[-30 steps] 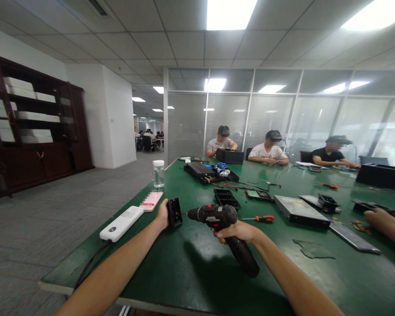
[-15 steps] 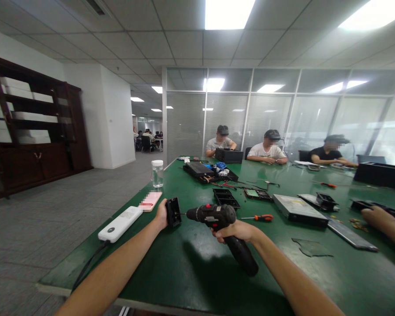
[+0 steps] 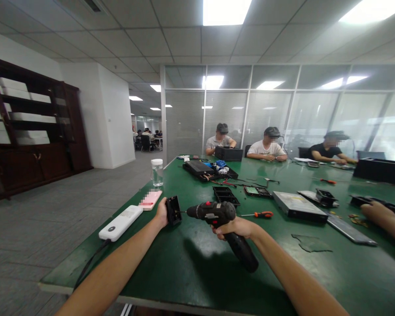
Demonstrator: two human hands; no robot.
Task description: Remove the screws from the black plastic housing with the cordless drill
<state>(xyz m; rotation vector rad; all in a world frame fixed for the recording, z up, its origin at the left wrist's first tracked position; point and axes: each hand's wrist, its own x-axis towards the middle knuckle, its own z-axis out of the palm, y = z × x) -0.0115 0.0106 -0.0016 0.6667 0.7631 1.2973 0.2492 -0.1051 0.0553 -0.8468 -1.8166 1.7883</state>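
Observation:
My left hand (image 3: 161,213) grips a small black plastic housing (image 3: 174,211), held on edge above the green table (image 3: 145,272) with its hollow side turned to the right. My right hand (image 3: 234,228) is wrapped round the handle of a black cordless drill (image 3: 213,211). The drill lies level, its thin bit pointing left into the housing's open side. Whether the bit touches a screw inside is too small to tell. Right of the drill lies an orange-handled screwdriver (image 3: 263,214), and behind it a black plastic frame (image 3: 225,196).
A white power bank (image 3: 121,223) with a cable, a pink phone (image 3: 154,198) and a clear jar (image 3: 157,174) line the left edge. Rightward lie a silver disc drive (image 3: 298,205), a glass shard (image 3: 311,243) and another person's hand (image 3: 377,213). Several people sit across the table.
Almost nothing differs. The view has tilted slightly, and both hands keep the housing and drill in the same position relative to each other.

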